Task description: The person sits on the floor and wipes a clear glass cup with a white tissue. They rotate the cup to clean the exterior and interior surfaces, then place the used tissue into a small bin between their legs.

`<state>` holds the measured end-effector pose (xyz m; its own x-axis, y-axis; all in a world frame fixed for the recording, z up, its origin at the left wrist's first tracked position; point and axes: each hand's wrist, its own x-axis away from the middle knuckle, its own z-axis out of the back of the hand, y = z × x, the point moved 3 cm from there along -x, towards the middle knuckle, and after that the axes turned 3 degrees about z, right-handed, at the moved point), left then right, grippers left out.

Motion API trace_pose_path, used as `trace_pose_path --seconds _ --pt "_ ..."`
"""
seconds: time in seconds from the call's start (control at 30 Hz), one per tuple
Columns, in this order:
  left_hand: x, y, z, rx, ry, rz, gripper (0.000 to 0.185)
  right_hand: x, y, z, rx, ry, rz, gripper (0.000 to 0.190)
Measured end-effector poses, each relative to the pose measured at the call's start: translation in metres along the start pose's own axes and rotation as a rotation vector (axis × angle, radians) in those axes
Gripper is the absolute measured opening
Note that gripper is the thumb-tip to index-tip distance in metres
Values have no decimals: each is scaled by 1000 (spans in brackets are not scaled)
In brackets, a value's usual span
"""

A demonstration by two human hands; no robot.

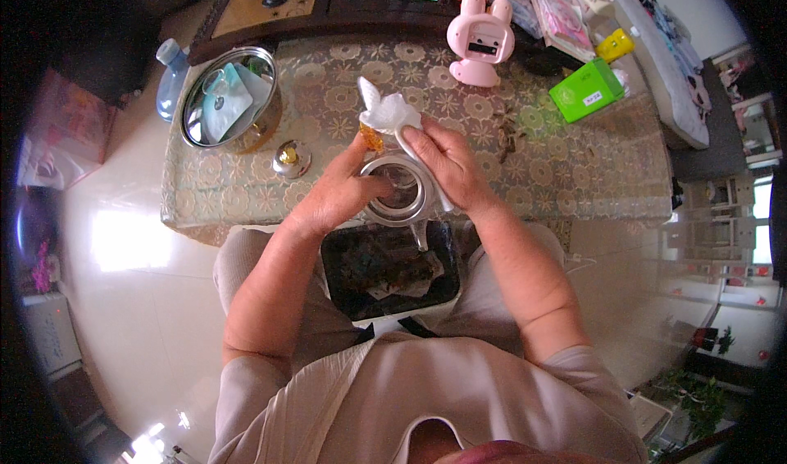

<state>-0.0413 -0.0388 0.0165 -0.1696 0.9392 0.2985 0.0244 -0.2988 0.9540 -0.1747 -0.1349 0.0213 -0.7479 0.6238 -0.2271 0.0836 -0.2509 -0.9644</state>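
Observation:
Between my hands is a clear glass teapot with a metal rim (pixel 396 219), its spout pointing towards me. My left hand (pixel 344 190) grips the teapot at its left side, the thumb over the round opening and the fingers near an amber-coloured handle (pixel 371 138). A crumpled white tissue (pixel 392 112) is in my right hand (pixel 452 163), which presses it along the teapot's right side. A round lid with a gold-coloured knob (pixel 292 158) lies on the table to the left. Beneath the teapot, between my knees, stands a bin with a black liner (pixel 390 270) and waste inside.
The patterned tablecloth (pixel 535 187) bears a steel pot with a glass lid (pixel 229 98), a pink rabbit-shaped object (pixel 481 40), small dark pieces (pixel 507 132) and a green box (pixel 587 90). A blue plastic bottle (pixel 173 80) stands beyond the pot. A dark tray table adjoins the far edge.

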Motion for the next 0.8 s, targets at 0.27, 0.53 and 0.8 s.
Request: trace_pose_path --seconds 0.27,0.53,0.8 --pt "-10 -3 9 694 52 102 35 3 -14 -7 195 165 361 32" --pt "-8 -1 2 73 289 -98 51 3 3 -9 22 227 139 35" --pt "-12 -6 3 349 69 -179 48 3 21 -12 -542 320 -43 47"
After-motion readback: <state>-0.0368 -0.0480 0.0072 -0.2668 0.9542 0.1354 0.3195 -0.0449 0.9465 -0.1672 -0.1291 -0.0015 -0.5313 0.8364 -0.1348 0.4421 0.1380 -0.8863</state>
